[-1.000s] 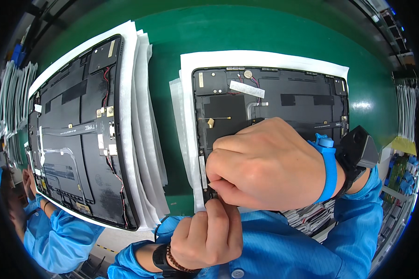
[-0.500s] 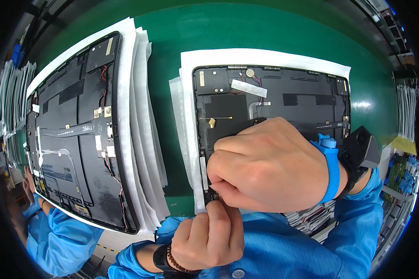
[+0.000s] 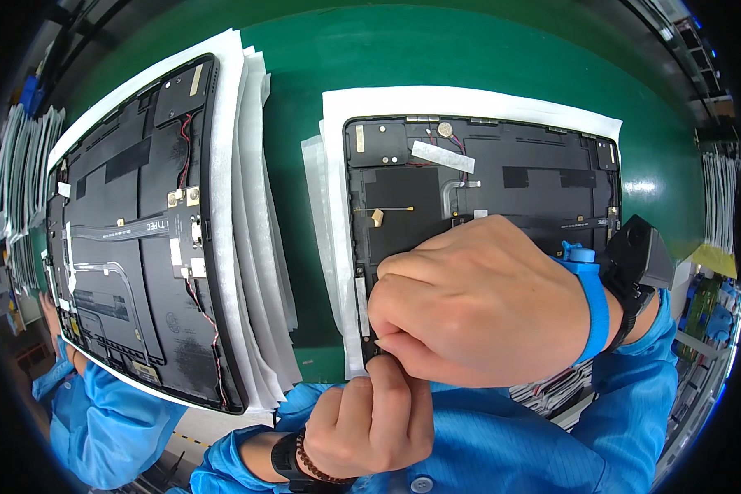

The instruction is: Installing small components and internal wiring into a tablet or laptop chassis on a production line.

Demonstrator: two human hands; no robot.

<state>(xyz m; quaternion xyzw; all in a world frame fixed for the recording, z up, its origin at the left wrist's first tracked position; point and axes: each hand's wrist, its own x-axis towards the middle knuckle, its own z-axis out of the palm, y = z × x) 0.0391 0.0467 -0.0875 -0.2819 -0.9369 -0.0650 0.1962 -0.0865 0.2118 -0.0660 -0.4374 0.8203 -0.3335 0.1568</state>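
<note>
A black tablet back housing [image 3: 543, 148] lies on white padded sheets [image 3: 469, 100], its inner side up. My right hand [image 3: 477, 305] bends over its near left part, fingers curled and thumb tip pressed in at the near left corner. My left hand [image 3: 370, 424] is closed just below, with thumb and forefinger at the same corner. What the fingertips hold, if anything, is hidden beneath the hands. Showing on the housing are a strip of white tape [image 3: 443, 156], a round silver coin-like part [image 3: 445, 129] and a thin cable with a gold tab [image 3: 377, 217].
A second black housing [image 3: 132, 222], with ribbon cable and red-black wires, rests at the left on stacked white sheets [image 3: 259, 247]. The green table mat [image 3: 502, 49] runs behind both. Another person's blue sleeve [image 3: 111, 420] is at the lower left. White sleeves stand in stacks [image 3: 25, 181] at the far left.
My right hand has shifted slightly toward me, uncovering a little more of the housing's middle. The left hand stays nearly in place at the corner.
</note>
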